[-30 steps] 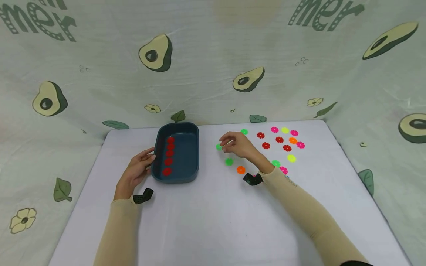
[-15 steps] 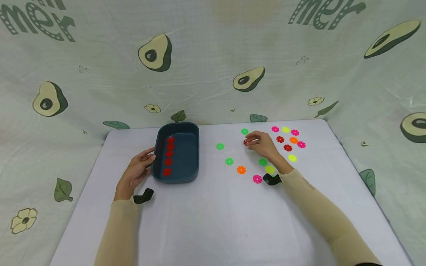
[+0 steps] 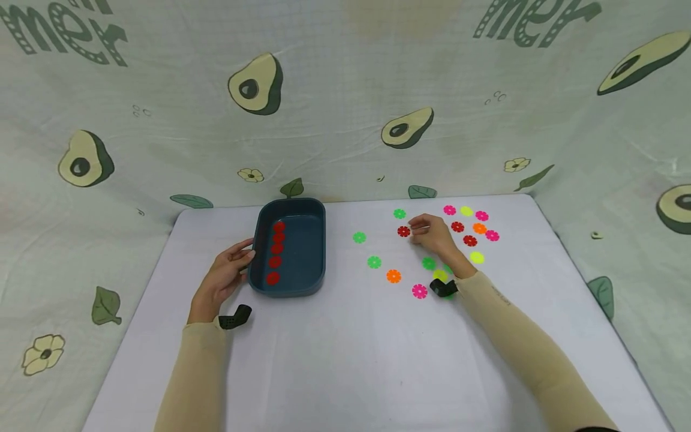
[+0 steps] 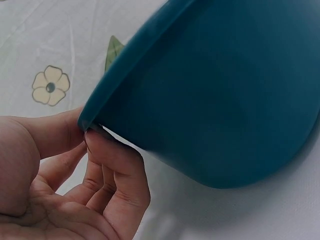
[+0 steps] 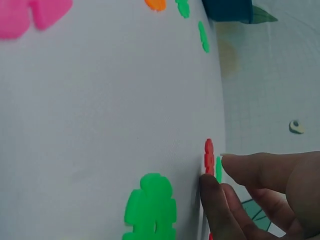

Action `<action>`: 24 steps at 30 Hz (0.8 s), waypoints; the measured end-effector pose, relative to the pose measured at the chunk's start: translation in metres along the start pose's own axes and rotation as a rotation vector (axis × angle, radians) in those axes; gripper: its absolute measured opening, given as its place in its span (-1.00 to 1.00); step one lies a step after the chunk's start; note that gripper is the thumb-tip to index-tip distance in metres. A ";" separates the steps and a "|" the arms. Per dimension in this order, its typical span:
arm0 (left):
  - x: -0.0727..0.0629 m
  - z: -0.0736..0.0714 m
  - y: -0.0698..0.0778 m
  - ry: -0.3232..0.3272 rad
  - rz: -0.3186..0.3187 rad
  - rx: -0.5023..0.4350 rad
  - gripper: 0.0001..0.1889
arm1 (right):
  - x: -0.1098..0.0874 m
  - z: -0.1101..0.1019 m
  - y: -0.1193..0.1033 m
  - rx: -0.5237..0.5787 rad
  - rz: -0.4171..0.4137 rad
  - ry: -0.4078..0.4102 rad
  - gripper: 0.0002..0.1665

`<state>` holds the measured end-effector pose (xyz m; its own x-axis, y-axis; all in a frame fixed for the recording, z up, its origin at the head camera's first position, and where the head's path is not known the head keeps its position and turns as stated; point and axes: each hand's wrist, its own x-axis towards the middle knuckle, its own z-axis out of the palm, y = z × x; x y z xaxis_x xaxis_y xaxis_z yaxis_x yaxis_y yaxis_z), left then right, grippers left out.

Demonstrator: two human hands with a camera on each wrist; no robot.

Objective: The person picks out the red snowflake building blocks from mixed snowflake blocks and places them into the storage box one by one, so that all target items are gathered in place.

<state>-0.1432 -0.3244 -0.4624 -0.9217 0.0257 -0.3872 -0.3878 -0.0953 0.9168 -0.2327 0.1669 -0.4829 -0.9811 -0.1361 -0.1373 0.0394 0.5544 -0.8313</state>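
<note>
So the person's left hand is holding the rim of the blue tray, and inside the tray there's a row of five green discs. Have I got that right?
Not quite: the discs are red, not green. The head view shows the row of five red discs inside the blue tray, with the person's left hand holding its rim, as you said.

The cloth point(image 3: 329, 114) reads "mer" in green at upper left and again at upper right, while small print point(image 3: 500, 296) on the right sleeve point(image 3: 531, 354) is illegible.
</note>
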 end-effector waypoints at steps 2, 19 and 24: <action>0.000 0.000 0.000 -0.002 -0.004 0.001 -0.37 | 0.003 0.001 0.000 -0.009 0.014 0.000 -0.61; 0.000 -0.001 0.000 -0.010 -0.003 0.001 -0.38 | 0.022 0.015 -0.013 -0.241 0.082 0.060 -0.57; -0.001 -0.002 0.001 -0.014 -0.013 0.022 -0.36 | 0.023 0.017 -0.017 -0.227 0.109 0.061 -0.59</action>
<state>-0.1424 -0.3266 -0.4616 -0.9166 0.0406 -0.3978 -0.3998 -0.0734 0.9137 -0.2527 0.1405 -0.4815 -0.9832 -0.0196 -0.1813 0.1089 0.7342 -0.6701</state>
